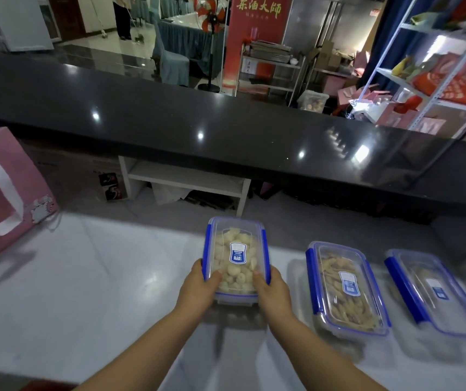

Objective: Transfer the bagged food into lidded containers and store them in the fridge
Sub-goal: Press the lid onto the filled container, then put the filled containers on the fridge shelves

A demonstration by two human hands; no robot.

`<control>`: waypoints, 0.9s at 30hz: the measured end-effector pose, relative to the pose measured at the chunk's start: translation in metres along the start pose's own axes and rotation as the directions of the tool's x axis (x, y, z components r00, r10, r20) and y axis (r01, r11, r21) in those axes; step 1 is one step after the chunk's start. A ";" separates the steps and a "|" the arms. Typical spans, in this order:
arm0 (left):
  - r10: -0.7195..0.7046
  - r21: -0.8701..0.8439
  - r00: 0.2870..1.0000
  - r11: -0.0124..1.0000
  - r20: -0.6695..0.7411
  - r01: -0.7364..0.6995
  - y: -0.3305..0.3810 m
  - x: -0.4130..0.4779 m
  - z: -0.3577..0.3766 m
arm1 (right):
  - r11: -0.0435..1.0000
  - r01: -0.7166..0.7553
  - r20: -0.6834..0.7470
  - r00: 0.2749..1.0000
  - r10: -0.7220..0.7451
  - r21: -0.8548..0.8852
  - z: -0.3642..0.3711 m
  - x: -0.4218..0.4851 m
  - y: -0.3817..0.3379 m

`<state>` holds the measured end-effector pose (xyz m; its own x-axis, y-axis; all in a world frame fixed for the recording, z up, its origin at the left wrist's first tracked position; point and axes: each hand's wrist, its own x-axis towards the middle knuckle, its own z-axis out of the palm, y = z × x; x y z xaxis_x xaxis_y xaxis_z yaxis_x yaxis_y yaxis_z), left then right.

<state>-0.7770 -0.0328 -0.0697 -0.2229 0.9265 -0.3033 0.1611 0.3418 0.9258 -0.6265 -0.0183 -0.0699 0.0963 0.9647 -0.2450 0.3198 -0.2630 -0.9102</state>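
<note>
Both hands hold the lidded box (pixel 236 249) of pale round pieces by its near end: the left hand (pixel 197 286) and the right hand (pixel 272 289) each curl around a long side, thumbs pressed on the clear lid. The box seems lifted just off the white counter (pixel 99 277), near its far edge.

The grip sits only at one end, so the far end could tip down and slide out, more so if the plastic is slick. Whether the blue side clips are fully snapped cannot be told; if one is loose, the lid could pop on the way to the fridge and spill the food.

Two more lidded boxes lie on the counter to the right, one (pixel 344 289) with brownish strips, one (pixel 435 292) blurred. A pink bag (pixel 3 193) stands at the left. Beyond runs a glossy black ledge (pixel 197 122), then a tiled hall with a red banner (pixel 257 38) and a metal shelf rack (pixel 423 80)
</note>
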 end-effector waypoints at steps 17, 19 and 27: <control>0.348 -0.149 0.925 0.933 0.154 -0.327 0.061 -0.108 0.075 | 0.983 0.182 -0.402 0.903 -0.153 0.036 -0.109 -0.107 0.012; 0.352 -0.142 0.908 0.934 0.227 -0.326 0.064 -0.124 0.103 | 0.990 0.137 -0.478 0.872 -0.107 0.029 -0.138 -0.123 0.027; 0.290 -0.110 0.793 0.955 0.536 -0.274 0.055 -0.239 0.258 | 0.995 -0.009 -0.734 0.675 0.078 0.097 -0.285 -0.234 0.117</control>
<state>-0.4666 -0.1949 -0.0044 0.3849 0.9183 -0.0931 0.1091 0.0549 0.9925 -0.3433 -0.2779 -0.0242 0.7817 0.6236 0.0088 0.2258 -0.2700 -0.9360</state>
